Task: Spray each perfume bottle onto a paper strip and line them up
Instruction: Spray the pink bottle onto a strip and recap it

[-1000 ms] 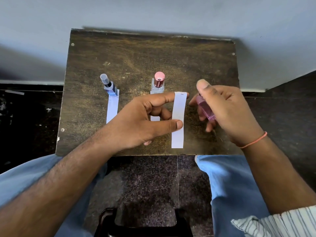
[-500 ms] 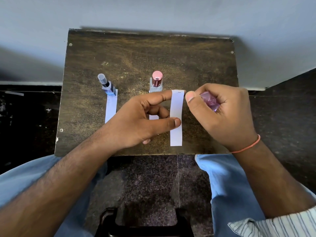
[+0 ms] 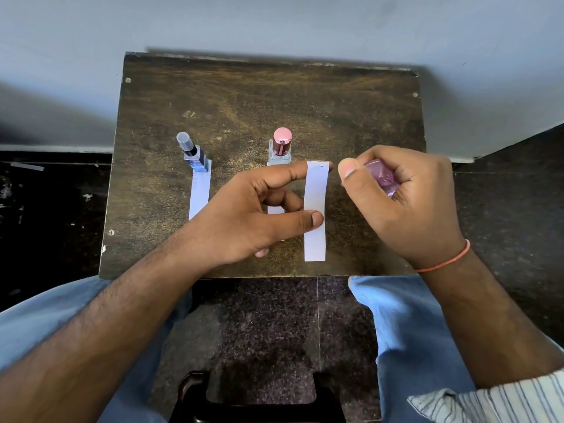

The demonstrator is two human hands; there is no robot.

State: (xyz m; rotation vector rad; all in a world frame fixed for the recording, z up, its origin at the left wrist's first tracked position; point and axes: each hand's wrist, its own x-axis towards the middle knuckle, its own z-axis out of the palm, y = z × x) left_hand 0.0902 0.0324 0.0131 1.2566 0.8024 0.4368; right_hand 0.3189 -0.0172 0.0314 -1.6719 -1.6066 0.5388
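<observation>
While your left hand pinched the white paper strip between thumb and forefinger, holding it upright above the dark wooden table, your right hand was curled around a small pink perfume bottle just beside the strip's upper end. Your right thumb sat near the strip's top edge, apart from it. Most of the pink bottle was hidden inside your fist, so I could not tell where its nozzle pointed. Farther back on the table, a bottle with a clear cap stood at the far end of a paper strip lying flat on the left. A bottle with a pink cap stood in the middle, its own strip mostly covered by your left hand.
</observation>
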